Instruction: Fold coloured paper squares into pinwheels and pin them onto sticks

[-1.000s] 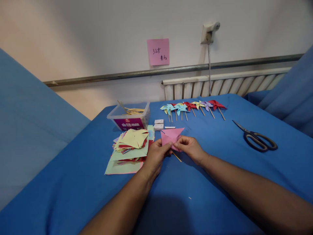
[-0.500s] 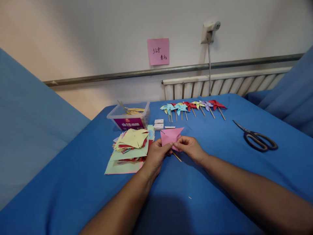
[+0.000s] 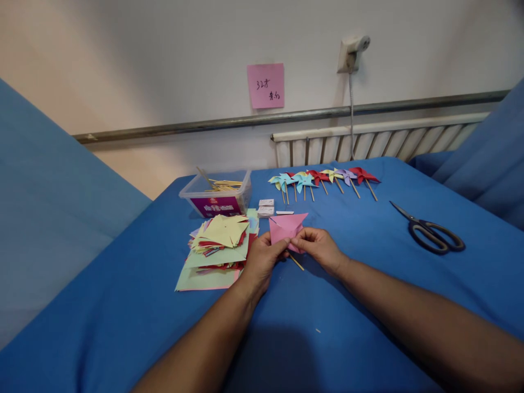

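both hands meet over the middle of the blue-covered counter (image 3: 123, 305). the left hand (image 3: 262, 261) has its fingers closed on the lower left edge of a pink paper piece (image 3: 286, 228), thumb on top. the right hand (image 3: 319, 248) has its fingers closed on the same piece at its lower right, pinching near the centre. the pink paper piece is partly folded, with pointed flaps standing up toward the wall, and sits just above the counter between the two hands. a thin wooden stick (image 3: 296, 263) shows below the paper, slanting down and right between the hands; whether either hand grips it cannot be told.

just left of the left hand lies a loose stack of cut paper squares (image 3: 216, 245), yellow and pale green on top with red and pink edges showing beneath. behind the stack stands a clear plastic box (image 3: 216, 197) holding wooden sticks. small white packets (image 3: 266, 207) lie beside the box, just behind the pink piece.

further back, a row of finished pinwheels (image 3: 323, 177) on sticks lies flat in blue, yellow, red and purple. black-handled scissors (image 3: 429, 229) lie shut, well apart to the right. a pink note (image 3: 265, 85) is stuck to the wall above a radiator (image 3: 376, 143).
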The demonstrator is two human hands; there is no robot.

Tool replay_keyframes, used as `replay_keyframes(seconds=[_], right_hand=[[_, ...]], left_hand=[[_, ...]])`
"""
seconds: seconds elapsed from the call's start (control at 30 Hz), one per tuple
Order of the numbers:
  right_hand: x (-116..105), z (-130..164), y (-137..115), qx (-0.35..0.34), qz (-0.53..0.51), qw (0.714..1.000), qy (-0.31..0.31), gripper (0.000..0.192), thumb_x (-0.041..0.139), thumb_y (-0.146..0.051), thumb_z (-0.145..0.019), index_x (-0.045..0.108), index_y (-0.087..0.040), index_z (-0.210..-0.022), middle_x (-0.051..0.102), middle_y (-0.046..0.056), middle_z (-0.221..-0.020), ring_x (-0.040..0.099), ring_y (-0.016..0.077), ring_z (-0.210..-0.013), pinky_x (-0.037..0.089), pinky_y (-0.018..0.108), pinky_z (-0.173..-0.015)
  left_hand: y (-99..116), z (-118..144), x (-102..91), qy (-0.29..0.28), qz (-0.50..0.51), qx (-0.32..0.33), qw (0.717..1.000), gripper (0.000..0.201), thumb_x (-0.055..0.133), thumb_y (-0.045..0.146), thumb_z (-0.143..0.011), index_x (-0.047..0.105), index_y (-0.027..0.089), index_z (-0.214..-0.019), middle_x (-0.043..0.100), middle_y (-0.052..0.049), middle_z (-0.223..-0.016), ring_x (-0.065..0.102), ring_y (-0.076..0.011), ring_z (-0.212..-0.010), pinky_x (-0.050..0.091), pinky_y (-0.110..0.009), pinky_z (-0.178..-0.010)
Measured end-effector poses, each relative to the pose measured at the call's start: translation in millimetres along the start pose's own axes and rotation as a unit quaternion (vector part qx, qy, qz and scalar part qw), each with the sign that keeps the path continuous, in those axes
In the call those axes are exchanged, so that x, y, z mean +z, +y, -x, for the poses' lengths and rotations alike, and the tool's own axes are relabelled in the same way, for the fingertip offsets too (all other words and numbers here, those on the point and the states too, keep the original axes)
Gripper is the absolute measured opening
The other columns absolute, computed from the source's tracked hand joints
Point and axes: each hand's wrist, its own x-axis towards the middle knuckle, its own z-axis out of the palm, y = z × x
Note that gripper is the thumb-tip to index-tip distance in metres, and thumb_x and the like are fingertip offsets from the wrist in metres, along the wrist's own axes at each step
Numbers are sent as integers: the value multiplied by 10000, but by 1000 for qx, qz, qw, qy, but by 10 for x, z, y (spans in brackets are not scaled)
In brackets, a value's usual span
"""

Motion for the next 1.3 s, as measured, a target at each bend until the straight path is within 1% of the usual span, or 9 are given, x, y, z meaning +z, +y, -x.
replay_keyframes(seconds=[0.37,0.63,0.87,0.97,1.03,1.13,1.2,1.23,1.3], right_hand=[[5,1,-4,2,-1,1000,-5,354,767,-483,-658,612,-169,-605,569,-14,-582,467,113,-559,342,294,-593],[8,-2,-15,12,-13,1000,-10,366,771,-491,-649,606,-167,-605,560,-21,-574,461,107,-552,336,290,-590],[6,6,-13,8,-2,1000,-13,376,766,-499,-651,592,-169,-603,554,-25,-574,459,107,-554,346,284,-585],[0,9,-22,2,-23,1000,12,363,746,-510,-676,606,-176,-656,559,-27,-601,482,113,-575,376,279,-604],[-23,-1,-37,10,-86,995,52,369,717,-544,-697,617,-193,-754,614,-9,-712,547,134,-644,418,283,-641],[-96,-40,-78,31,-181,977,110,435,661,-618,-716,618,-216,-877,664,39,-956,618,176,-797,463,295,-688],[-151,-67,-110,44,-197,972,119,482,615,-668,-726,628,-208,-870,671,65,-970,625,193,-831,474,301,-700],[-173,-76,-125,44,-197,973,113,491,606,-676,-728,633,-204,-862,678,71,-953,627,198,-838,478,307,-715],[-193,-78,-144,36,-187,978,81,476,624,-656,-730,643,-199,-863,689,71,-906,631,200,-829,479,320,-745]], left_hand=[[-17,1,-3,10,-8,1,1000,336,792,341,-619,664,119,-837,650,-35,-684,538,-100,-548,407,-230,-546],[-11,-3,1,7,-8,2,1000,375,794,360,-617,677,119,-879,662,-54,-721,538,-104,-559,412,-236,-552],[-13,3,7,20,-9,-2,1000,322,778,314,-619,667,120,-850,659,-49,-714,546,-113,-569,417,-233,-553],[17,7,-2,22,0,0,1000,294,762,292,-627,670,123,-848,661,-44,-710,547,-117,-567,425,-238,-559],[59,15,-11,19,13,-2,1000,284,749,279,-634,677,119,-858,671,-53,-731,571,-134,-599,448,-251,-590],[133,30,-30,7,28,-27,999,276,741,259,-628,687,111,-854,682,-70,-751,603,-164,-646,479,-284,-642],[168,38,-49,-18,24,-53,998,282,741,246,-617,693,111,-861,684,-74,-750,609,-172,-645,484,-295,-646],[179,41,-61,-34,17,-67,997,287,741,239,-612,696,113,-866,685,-75,-750,610,-174,-643,481,-294,-640],[190,48,-85,-67,-7,-95,993,273,740,228,-605,698,114,-849,680,-76,-727,604,-168,-616,463,-280,-606]])
